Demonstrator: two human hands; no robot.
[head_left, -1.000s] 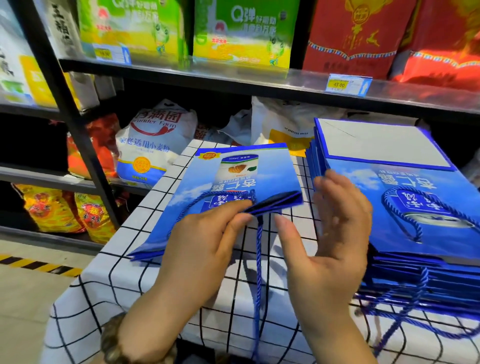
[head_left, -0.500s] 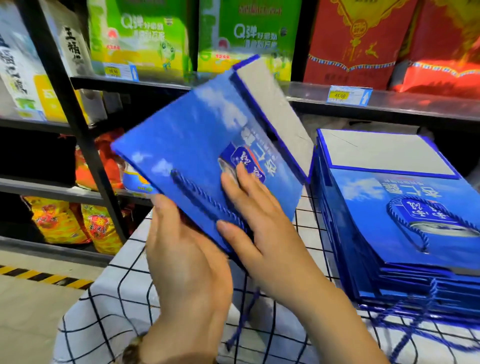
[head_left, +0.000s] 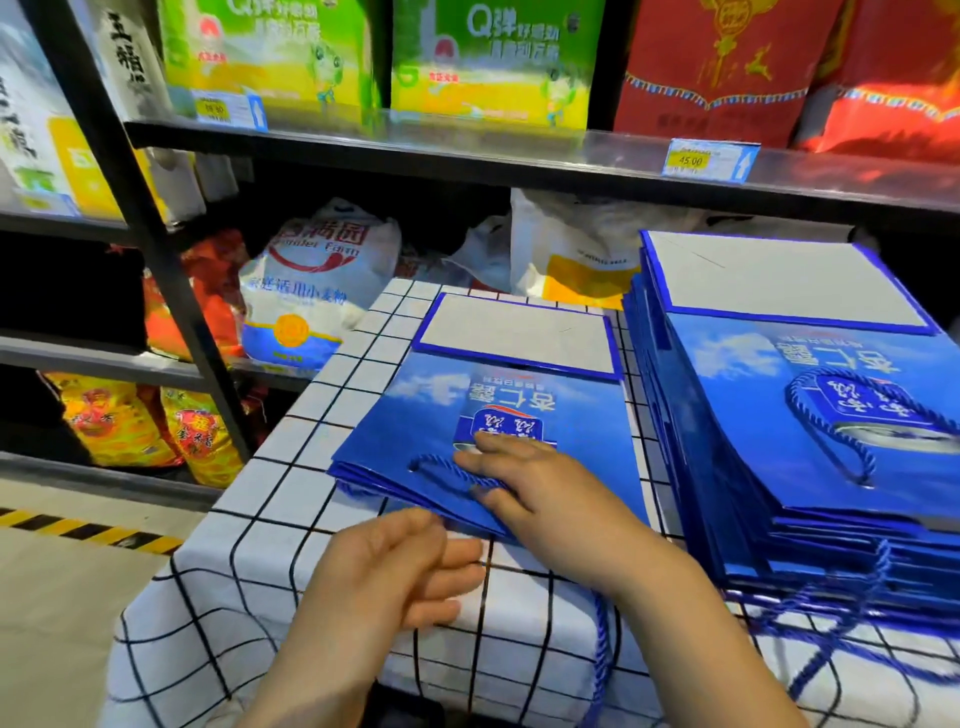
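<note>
The folded blue paper bag (head_left: 415, 431) lies flat on the checked tablecloth (head_left: 291, 467), bottom flap at the far end. The right hand (head_left: 550, 499) presses it with straight fingers laid over the rope handle (head_left: 441, 465) at the near edge. The left hand (head_left: 395, 566) is relaxed and holds nothing, just at the bag's near corner. A tall stack of bags (head_left: 753, 405) sits close on the right. Beyond the table's far left corner a flour sack (head_left: 306, 291) stands on a shelf, and green boxes (head_left: 488, 62) stand on the shelf (head_left: 467, 156) above.
</note>
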